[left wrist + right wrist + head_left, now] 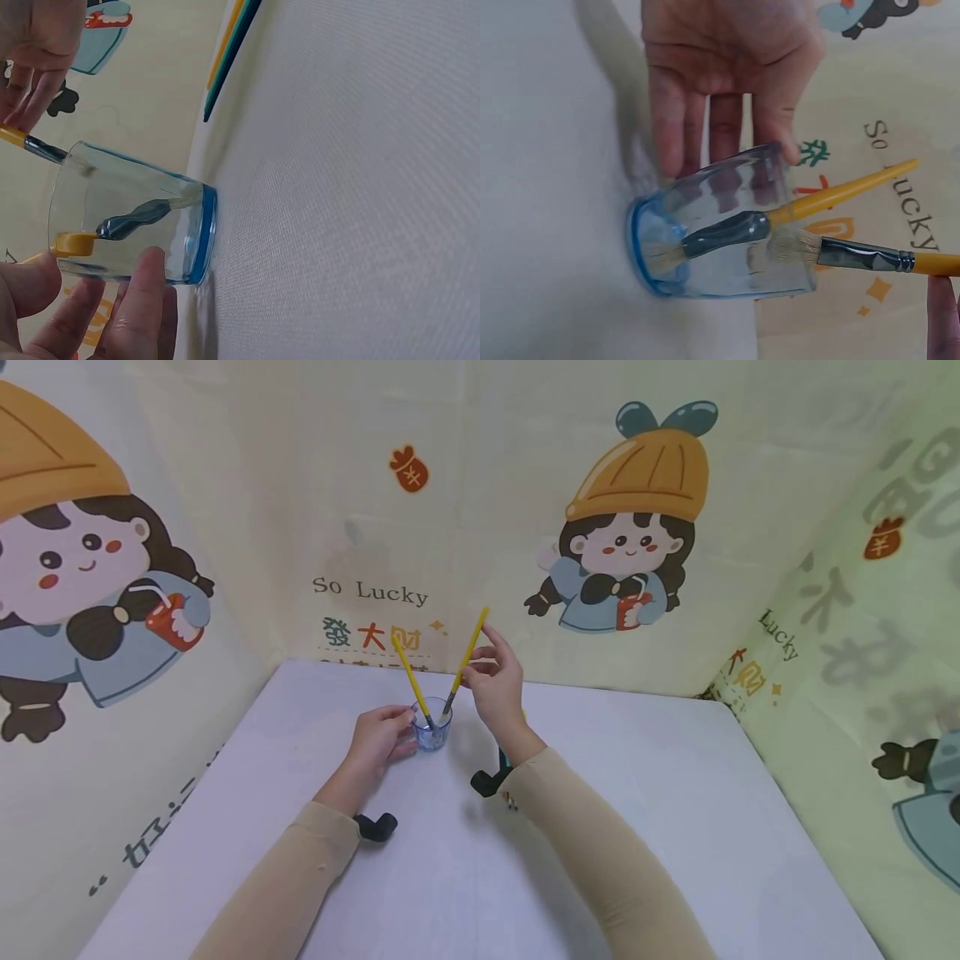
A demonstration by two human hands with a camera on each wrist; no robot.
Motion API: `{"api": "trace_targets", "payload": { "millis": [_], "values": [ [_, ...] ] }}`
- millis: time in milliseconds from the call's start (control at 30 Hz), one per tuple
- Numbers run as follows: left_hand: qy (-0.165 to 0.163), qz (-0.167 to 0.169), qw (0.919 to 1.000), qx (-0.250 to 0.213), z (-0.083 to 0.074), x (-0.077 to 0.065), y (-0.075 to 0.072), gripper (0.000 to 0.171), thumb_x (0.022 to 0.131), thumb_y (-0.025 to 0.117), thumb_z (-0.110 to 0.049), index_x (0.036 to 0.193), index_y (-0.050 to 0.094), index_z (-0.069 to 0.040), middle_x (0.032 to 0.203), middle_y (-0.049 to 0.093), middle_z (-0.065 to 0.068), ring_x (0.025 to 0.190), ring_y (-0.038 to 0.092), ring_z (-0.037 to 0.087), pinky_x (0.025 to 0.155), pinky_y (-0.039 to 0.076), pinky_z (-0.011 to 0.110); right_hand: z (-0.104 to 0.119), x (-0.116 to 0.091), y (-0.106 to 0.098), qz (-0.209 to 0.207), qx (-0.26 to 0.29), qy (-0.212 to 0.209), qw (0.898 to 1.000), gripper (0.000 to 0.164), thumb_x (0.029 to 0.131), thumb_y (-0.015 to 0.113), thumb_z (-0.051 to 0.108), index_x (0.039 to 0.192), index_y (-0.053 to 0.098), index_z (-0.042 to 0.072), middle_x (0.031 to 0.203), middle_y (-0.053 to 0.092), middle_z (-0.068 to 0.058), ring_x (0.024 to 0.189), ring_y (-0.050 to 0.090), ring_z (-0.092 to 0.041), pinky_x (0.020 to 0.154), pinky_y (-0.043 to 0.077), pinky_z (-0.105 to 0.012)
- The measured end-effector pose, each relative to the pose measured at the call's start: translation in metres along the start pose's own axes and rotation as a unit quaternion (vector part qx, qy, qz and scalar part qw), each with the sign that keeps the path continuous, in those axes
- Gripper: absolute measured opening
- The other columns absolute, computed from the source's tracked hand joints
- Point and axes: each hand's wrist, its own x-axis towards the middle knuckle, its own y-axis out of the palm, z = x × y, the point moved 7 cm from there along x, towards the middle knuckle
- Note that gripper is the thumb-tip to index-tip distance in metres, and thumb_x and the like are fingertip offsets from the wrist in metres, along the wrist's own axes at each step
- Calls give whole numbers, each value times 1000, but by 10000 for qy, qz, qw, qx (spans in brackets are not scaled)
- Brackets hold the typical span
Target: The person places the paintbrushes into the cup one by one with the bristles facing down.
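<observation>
A clear glass with a blue base stands on the table. My left hand grips its side, thumb near the rim and fingers along the wall. One paintbrush with a yellow handle leans inside, its pale bristles down at the base. My right hand holds a second yellow-handled paintbrush by the handle, tilted over the glass. In the right wrist view this brush's bristles overlap the mouth of the glass, and its dark metal collar is outside.
Several slim handles in yellow, teal and dark blue lie on the white table, partly hidden behind the right wrist in the head view. Printed cloth hangs behind the table and at both sides. A black wrist mount juts from each sleeve.
</observation>
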Motion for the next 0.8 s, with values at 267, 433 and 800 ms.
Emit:
{"api": "trace_targets", "payload": {
  "millis": [267, 433, 800],
  "values": [
    [-17, 11, 10000, -59, -1, 0, 0, 38, 109, 65, -26, 146, 66, -14, 146, 62, 11, 134, 63, 29, 97, 68, 36, -15, 4, 18, 702, -697, -16, 9951, 80, 95, 71, -9, 155, 56, 43, 116, 63, -7, 102, 68, -24, 85, 70, -33],
    [-13, 10, 9999, -120, -2, -1, 0, 38, 109, 66, -24, 145, 66, -12, 145, 62, 12, 131, 63, 28, 95, 68, 36, -24, 3, 23, 995, -983, 53, 9902, 81, 96, 71, -9, 156, 55, 43, 118, 64, -9, 101, 69, -25, 84, 70, -31],
    [23, 49, 9999, -130, -2, -2, 0, 39, 108, 67, -25, 145, 66, -10, 147, 63, 14, 129, 66, 28, 98, 67, 40, -32, -3, 31, 1805, -1859, -126, 9658, 73, 100, 70, -3, 157, 54, 41, 126, 78, -3, 119, 75, -22, 103, 65, -37]
  ]
}}
